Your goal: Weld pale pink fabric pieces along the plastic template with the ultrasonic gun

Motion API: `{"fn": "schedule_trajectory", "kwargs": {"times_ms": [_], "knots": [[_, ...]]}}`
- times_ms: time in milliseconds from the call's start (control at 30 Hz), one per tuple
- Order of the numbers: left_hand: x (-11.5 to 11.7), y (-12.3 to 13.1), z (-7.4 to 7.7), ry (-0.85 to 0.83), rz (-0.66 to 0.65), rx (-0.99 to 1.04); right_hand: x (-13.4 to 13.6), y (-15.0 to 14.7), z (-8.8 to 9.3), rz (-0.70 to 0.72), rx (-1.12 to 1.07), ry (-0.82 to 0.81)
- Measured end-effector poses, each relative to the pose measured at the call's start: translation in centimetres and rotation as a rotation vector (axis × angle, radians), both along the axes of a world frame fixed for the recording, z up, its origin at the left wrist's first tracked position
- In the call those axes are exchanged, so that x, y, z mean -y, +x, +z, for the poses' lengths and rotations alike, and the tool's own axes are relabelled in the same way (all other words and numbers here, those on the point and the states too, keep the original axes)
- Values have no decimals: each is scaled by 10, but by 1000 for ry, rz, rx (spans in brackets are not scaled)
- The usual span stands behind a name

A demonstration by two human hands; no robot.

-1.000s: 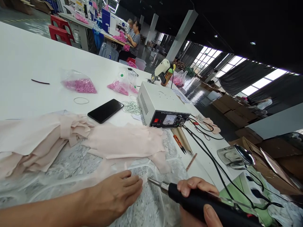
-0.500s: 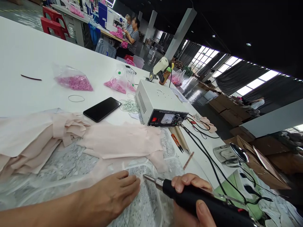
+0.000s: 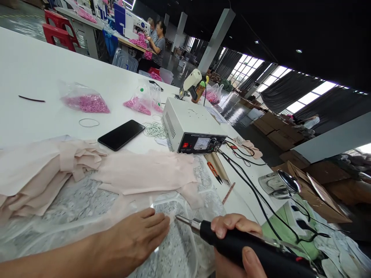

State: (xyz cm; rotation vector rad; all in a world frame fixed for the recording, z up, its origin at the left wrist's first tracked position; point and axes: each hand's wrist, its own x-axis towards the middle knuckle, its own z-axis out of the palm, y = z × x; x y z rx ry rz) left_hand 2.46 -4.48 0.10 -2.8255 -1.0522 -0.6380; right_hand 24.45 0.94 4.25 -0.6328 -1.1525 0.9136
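My right hand (image 3: 237, 235) is wrapped round a thick black handpiece (image 3: 232, 241) with a slim metal tip pointing left. That tip reaches the clear plastic sheet (image 3: 189, 231) beside my left fingertips; whether it touches cannot be made out. My left hand (image 3: 136, 239) lies palm down on the sheet, fingers extended side by side, nothing seen in them. Under the plastic is a grey marbled surface. Just beyond lies a pale pink fabric piece (image 3: 150, 172), with a stack of similar pieces (image 3: 37, 173) at the left.
A cream control box (image 3: 194, 123) stands behind, with black cables (image 3: 252, 185) running right. Nearby are a black phone (image 3: 121, 134), orange thread snips (image 3: 213, 172), a glass jar (image 3: 275, 184) and bags of pink loops (image 3: 87, 101). A person (image 3: 158, 46) sits at a sewing machine farther back.
The view has shifted slightly, with background things a little farther left. Both hands and the handpiece stay in nearly the same place.
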Motion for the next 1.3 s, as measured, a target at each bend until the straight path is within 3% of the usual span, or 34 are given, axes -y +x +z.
{"fn": "schedule_trajectory", "kwargs": {"times_ms": [200,533,767,1000,1300], "knots": [[3,-3,4,16,22,-11,-1,-3,-2,10,-34,8],[31,-22,3,-85,65,-104,-4,2,-3,35,0,15],[26,-16,7,-10,46,-91,1,-1,-3,-7,30,-10],[25,-16,9,-10,41,-83,10,-15,4,40,47,-33],[23,-15,7,-5,45,-79,8,-11,-2,90,71,-35]]}}
